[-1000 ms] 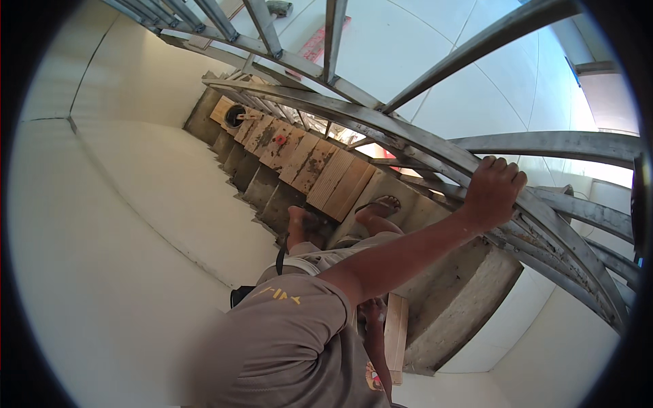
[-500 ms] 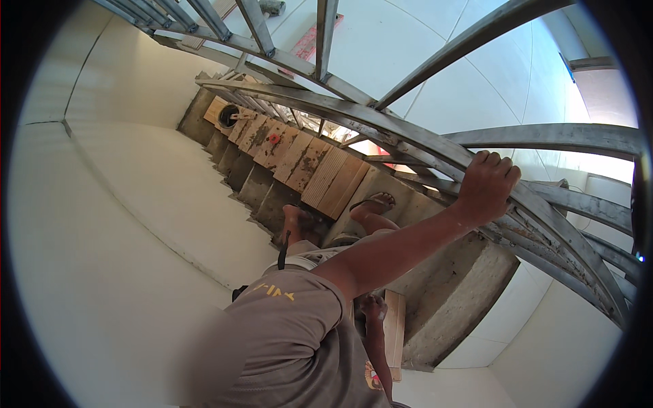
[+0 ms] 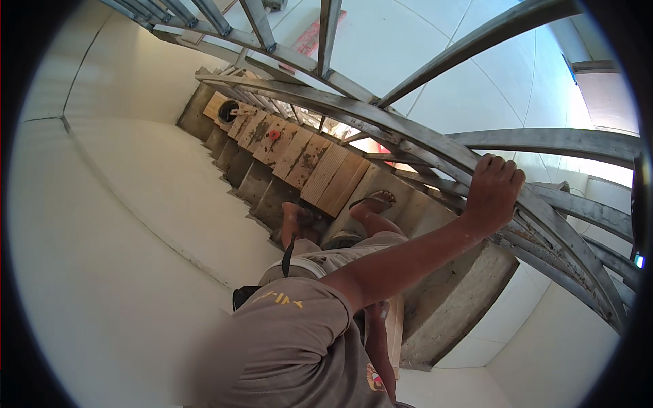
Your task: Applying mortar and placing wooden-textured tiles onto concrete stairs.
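Reaching across to the right, my left hand (image 3: 495, 192) is wrapped over the top bar of the grey metal railing (image 3: 415, 124). My right hand (image 3: 377, 311) hangs lower by my body, partly covered by my left forearm. Its fingers look curled, but I cannot make out whether they hold anything. Just beside it shows a pale wood-coloured board (image 3: 395, 333); whether the hand touches it is hidden. My sandalled feet (image 3: 375, 202) stand on the staircase, one on a bare concrete step (image 3: 405, 197), the other near the wood-coloured boards (image 3: 333, 180).
Wood-coloured boards with dark smears line the stairs. On them are a black bucket (image 3: 228, 112) and a small red object (image 3: 274, 134). A white wall (image 3: 136, 204) runs along the left. Past the railing, a red straight bar (image 3: 313, 37) lies on the pale tiled floor (image 3: 435, 41).
My left hand has shifted slightly right and down in the picture, still on the railing. My body has moved a little, and my left forearm now covers more of my right hand.
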### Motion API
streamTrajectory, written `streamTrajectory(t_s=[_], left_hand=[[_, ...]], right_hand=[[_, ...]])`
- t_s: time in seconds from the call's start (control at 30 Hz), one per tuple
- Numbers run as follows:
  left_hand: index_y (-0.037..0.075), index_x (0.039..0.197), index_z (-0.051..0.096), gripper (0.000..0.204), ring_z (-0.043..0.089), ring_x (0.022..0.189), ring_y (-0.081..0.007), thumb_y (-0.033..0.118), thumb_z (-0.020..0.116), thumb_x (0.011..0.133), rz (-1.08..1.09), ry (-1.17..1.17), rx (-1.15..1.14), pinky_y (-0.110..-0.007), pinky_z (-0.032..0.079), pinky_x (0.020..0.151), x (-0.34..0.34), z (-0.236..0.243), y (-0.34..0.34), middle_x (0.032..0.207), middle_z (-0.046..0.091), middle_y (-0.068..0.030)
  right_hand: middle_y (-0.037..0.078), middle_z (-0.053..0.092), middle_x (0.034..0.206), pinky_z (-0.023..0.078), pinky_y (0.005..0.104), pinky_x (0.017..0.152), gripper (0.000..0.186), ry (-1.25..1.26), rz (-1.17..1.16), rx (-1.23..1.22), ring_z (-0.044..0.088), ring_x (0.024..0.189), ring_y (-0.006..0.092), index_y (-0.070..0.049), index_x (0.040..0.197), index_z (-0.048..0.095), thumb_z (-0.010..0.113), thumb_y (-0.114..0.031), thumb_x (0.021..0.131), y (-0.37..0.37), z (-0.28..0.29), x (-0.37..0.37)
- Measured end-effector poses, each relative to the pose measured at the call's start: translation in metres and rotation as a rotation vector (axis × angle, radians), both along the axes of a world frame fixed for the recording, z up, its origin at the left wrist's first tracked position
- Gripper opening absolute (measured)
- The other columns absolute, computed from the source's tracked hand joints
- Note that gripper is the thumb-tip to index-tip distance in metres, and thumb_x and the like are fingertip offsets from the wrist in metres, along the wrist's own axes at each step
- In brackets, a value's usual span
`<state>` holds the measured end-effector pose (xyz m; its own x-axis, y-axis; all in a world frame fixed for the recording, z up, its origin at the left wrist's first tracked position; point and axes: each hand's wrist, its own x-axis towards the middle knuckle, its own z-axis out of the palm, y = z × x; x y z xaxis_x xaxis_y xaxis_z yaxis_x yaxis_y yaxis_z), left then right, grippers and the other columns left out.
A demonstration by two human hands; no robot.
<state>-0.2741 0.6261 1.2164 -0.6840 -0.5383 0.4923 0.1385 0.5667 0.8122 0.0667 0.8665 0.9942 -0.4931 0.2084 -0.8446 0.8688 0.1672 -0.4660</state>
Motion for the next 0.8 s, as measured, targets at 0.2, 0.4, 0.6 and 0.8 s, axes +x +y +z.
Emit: streamTrajectory(t_s=[0.2,0.4,0.6,0.8], left_hand=[[0.009,0.085,0.056,0.041,0.052,0.091,-0.0268,0.013,0.079,0.051,-0.012,0.003,0.018,-0.042,0.04,0.088,-0.001,0.001,0.001,0.089,0.055,-0.0079],[0.009,0.085,0.057,0.041,0.053,0.091,-0.0271,0.013,0.08,0.051,-0.037,-0.003,0.03,-0.042,0.04,0.088,-0.001,0.008,0.0,0.089,0.055,-0.0077],[0.01,0.085,0.057,0.039,0.053,0.09,-0.0268,0.01,0.077,0.052,-0.039,0.005,0.035,-0.042,0.04,0.087,0.001,0.007,-0.001,0.087,0.054,-0.007],[0.011,0.087,0.057,0.04,0.053,0.091,-0.0266,0.013,0.079,0.054,-0.066,-0.032,-0.01,-0.041,0.039,0.087,0.002,0.004,-0.01,0.088,0.054,-0.0066]], right_hand=[[0.004,0.062,0.07,0.039,0.024,0.047,0.021,0.024,0.147,0.097,0.055,0.056,0.0081,0.0,0.089,0.061,0.064,-0.021,0.094,0.006,0.008,-0.007],[0.005,0.063,0.069,0.042,0.0238,0.048,0.022,0.173,0.323,0.133,0.057,0.055,0.0095,0.001,0.089,0.062,0.062,-0.02,0.095,0.014,-0.016,0.012],[0.005,0.064,0.07,0.046,0.0251,0.049,0.02,0.033,0.097,0.097,0.06,0.057,0.0117,0.001,0.093,0.065,0.062,-0.018,0.093,0.017,-0.026,0.025],[0.005,0.064,0.07,0.046,0.0256,0.048,0.018,0.002,0.072,0.055,0.061,0.057,0.012,0.0,0.09,0.065,0.061,-0.017,0.093,-0.001,-0.018,0.027]])
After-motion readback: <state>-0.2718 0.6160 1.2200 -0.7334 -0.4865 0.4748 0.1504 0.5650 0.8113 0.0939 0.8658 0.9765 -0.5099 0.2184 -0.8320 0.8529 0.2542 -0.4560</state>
